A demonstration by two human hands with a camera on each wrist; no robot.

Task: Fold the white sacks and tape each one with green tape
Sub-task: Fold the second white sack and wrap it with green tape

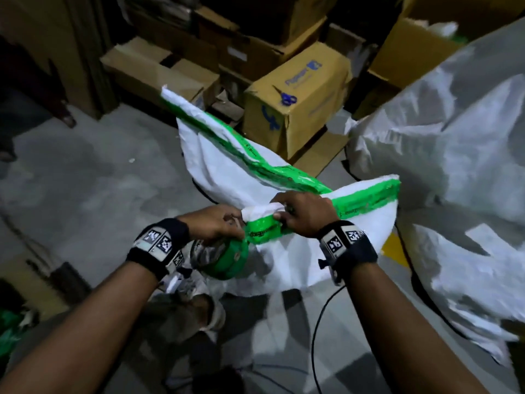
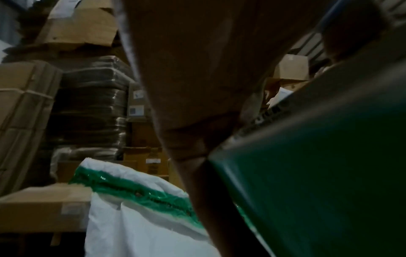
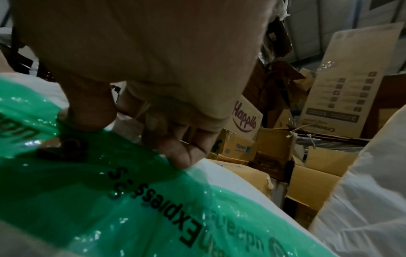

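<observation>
Green tape roll point(image 1: 227, 258) half hidden under left hand point(image 1: 214, 223).

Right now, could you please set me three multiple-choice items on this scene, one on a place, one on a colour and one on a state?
1. Where do the scissors lie?
A. on the floor
B. on a cardboard box
C. in the left hand

2. What colour is the tape on the sack?
A. green
B. brown
C. red

3. What is the right hand doing?
A. hanging idle
B. holding the scissors
C. gripping the sack's folded edge

Answers: 1 B, they rest on the box top beyond the sack; 2 A, the strip and the roll are green; 3 C, its fingers curl over the taped fold.
</observation>
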